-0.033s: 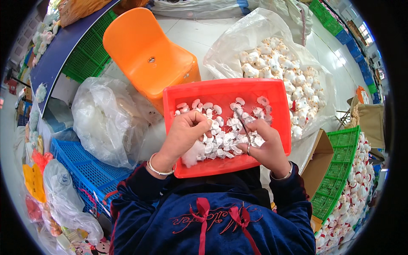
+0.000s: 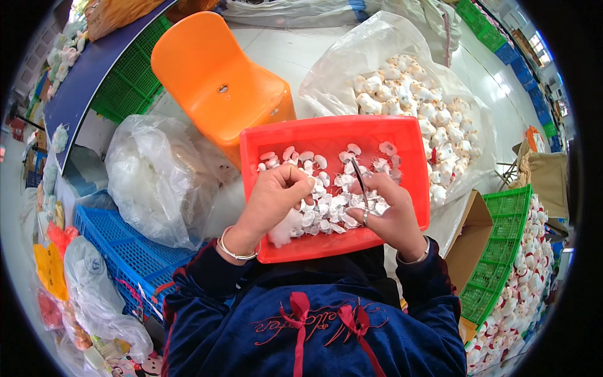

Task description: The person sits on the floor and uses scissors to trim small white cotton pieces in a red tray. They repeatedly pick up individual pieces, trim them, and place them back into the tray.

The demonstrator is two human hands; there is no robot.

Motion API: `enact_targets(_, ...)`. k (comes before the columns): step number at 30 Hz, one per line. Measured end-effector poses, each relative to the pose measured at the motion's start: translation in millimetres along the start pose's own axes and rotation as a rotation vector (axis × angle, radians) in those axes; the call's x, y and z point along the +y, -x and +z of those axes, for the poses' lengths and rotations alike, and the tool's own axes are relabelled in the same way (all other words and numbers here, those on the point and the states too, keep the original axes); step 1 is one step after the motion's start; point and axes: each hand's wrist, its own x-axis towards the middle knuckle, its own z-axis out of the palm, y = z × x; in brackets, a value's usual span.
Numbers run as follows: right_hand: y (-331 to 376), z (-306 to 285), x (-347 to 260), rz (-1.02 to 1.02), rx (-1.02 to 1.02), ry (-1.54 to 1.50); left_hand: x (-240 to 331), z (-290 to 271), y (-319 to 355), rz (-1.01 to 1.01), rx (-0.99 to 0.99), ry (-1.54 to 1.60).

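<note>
A person in a dark blue velvet top with red ribbon bows [image 2: 326, 320] bends over a red plastic tray [image 2: 326, 135] resting on the lap, its floor strewn with small white-and-pink stuffed pieces [image 2: 323, 207]. The left hand [image 2: 273, 198], a silver bangle [image 2: 235, 251] at its wrist, is curled narrow, fingertips pinched on one of the small white pieces near the tray's centre. The right hand [image 2: 392, 217] is closed around a pair of small metal scissors [image 2: 361, 185], whose blades point toward 12 o'clock over the pile; a thin bracelet sits at that wrist. The two hands are near each other, the heap of pieces between and beneath them.

At 12 o'clock from the tray, just beyond its far rim, an orange plastic chair [image 2: 217, 81] stands on the pale floor. At 1 o'clock a large clear plastic bag [image 2: 377, 44] lies open, filled with white plush toys [image 2: 408, 94]. At 9 o'clock a second clear bag [image 2: 154, 173] holds white fluffy material, resting partly on a blue plastic crate [image 2: 119, 251]. At 3 to 4 o'clock an open cardboard box [image 2: 471, 232] sits beside a green crate [image 2: 502, 251], with more white plush toys with red trim heaped at the picture's lower right edge. Green crates [image 2: 129, 75] stand at 10 o'clock beneath a dark blue tabletop [image 2: 88, 69].
</note>
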Motion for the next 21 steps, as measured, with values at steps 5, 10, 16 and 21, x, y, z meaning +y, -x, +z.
enact_targets(5, -19.1, 28.1, -3.7, -0.05, 0.026, -0.165, 5.1, 11.1, 3.7, -0.023, -0.02, -0.041)
enact_targets(10, -23.0, 34.0, -3.7, -0.052, 0.036, -0.116, 1.1, 6.6, 0.6, -0.073, -0.071, -0.083)
enact_targets(16, -22.4, 27.1, -6.0, 0.246, -0.041, -0.331, 13.1, 14.2, 6.1, 0.193, -0.2, -0.144)
enact_targets(21, -18.9, 30.6, 6.4, 0.325, -0.014, -0.573, 12.5, 11.6, 4.5, 0.247, -0.219, -0.413)
